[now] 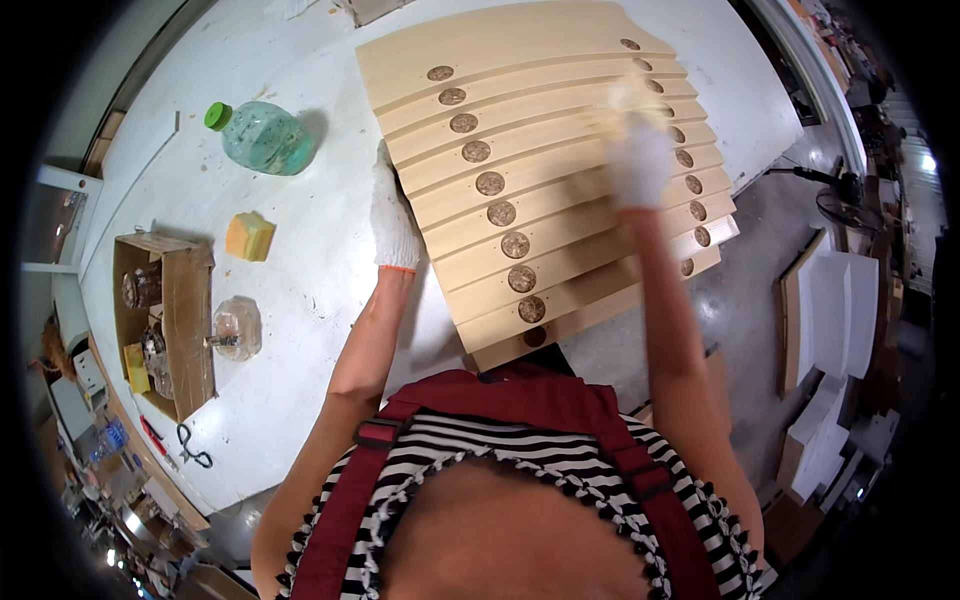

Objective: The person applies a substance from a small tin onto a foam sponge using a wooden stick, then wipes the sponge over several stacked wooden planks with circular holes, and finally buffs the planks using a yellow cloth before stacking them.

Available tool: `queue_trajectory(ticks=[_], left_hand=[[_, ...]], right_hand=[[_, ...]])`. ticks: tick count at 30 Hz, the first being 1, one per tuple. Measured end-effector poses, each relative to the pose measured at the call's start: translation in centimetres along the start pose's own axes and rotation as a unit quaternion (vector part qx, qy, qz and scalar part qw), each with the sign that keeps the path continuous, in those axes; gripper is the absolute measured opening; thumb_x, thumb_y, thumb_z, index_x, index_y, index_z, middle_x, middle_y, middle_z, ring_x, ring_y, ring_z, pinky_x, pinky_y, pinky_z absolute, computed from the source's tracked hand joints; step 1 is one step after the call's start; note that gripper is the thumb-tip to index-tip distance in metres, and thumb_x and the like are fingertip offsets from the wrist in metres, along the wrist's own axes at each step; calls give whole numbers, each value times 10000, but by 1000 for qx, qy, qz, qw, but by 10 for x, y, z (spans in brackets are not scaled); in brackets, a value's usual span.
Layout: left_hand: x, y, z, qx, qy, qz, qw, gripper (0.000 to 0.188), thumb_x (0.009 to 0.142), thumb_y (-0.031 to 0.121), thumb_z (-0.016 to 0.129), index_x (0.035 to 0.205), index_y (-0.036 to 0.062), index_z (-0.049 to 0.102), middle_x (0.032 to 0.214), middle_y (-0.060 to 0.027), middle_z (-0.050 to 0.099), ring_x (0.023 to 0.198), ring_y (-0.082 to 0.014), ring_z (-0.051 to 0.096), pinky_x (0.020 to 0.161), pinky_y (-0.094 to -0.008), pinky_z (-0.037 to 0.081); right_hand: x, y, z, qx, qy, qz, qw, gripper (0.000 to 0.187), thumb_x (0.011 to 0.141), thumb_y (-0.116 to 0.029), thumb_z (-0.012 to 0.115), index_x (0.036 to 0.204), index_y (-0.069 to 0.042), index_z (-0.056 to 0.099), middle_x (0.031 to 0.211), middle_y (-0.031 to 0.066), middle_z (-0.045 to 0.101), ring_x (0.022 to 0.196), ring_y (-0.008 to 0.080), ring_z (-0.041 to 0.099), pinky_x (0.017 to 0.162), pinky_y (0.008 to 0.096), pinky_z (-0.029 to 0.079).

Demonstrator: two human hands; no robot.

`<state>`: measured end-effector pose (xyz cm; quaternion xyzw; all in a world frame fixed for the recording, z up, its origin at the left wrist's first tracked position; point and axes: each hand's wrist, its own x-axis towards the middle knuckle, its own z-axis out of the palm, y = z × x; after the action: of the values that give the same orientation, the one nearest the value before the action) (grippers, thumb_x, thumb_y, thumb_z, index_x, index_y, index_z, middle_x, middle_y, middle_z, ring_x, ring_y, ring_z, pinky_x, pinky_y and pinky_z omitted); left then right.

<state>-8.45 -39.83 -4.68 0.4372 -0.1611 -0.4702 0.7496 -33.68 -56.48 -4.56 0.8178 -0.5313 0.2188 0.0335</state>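
Observation:
Light wood panels (540, 190) lie fanned in overlapping rows, with round brown speckled inserts along both ends. My left hand (393, 220), in a white knitted glove, rests along their left edge. Its fingers look stretched out, though their tips are partly hidden by the edge. Over the right part of the panels is my right hand (640, 165), also gloved and smeared by motion. It is closed on a pale yellow wad (628, 98), too blurred to tell whether cloth or sponge.
On the white table (300, 300), left of the panels, are a green-capped bottle (265, 138) of greenish liquid, a yellow sponge (249, 237), a cardboard box (188, 330) holding jars, a clear jar (238, 328) and scissors (192, 447). A black fan (850, 200) and white boards (835, 310) stand right.

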Motion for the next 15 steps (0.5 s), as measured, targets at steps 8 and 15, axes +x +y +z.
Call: queue_trajectory(ticks=[8, 15], left_hand=[[29, 6, -55, -87, 27, -58, 994, 862, 933, 658, 364, 1436, -41, 308, 1379, -237, 447, 1216, -296, 494, 1039, -379, 402], [159, 25, -47, -31, 137, 22, 990, 722, 922, 189, 593, 1483, -38, 199, 1399, -239, 431, 1220, -288, 501, 973, -313, 437]], right_hand=[[-52, -125, -49, 284, -59, -315, 904, 262, 821, -193, 619, 1023, -28, 642, 1102, 151, 637, 1055, 310, 585, 898, 410, 478], [153, 71, -67, 421, -16, 194, 886, 337, 896, -246, 553, 1142, -36, 647, 1027, 137, 673, 956, 275, 639, 851, 358, 499]])
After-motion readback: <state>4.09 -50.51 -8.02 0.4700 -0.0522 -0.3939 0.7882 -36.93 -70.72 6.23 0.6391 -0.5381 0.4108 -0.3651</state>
